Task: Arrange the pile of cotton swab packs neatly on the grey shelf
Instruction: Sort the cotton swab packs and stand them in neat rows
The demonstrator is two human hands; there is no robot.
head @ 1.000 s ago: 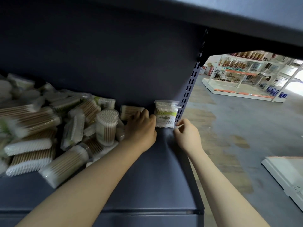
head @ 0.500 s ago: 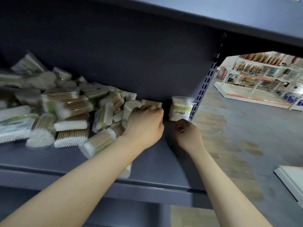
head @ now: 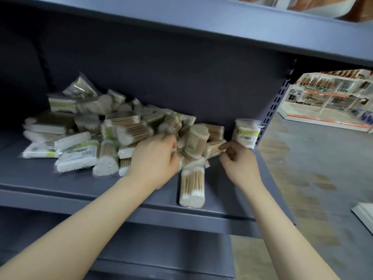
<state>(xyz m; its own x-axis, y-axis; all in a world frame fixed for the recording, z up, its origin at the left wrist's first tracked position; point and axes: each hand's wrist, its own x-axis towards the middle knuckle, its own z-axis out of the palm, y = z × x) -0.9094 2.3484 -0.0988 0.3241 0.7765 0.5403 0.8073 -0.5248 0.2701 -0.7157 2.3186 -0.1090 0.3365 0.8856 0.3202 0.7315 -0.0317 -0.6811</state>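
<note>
grey shelf (head: pixel 84 181): left grip (head: pixel 155 162) grasping pile (head: pixel 113 134), right grip (head: pixel 240 162) pinching pack (head: pixel 215 147).

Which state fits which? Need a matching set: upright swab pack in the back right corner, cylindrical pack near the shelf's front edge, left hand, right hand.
1. upright green-labelled swab pack
2. clear cylindrical wooden-stick swab pack
3. left hand
4. right hand

a. reaching into the pile
b. standing alone by the perforated upright
c. lying near the front edge
d. fingers curled at the pile's right end

Pairs: 1-b, 2-c, 3-a, 4-d
</note>
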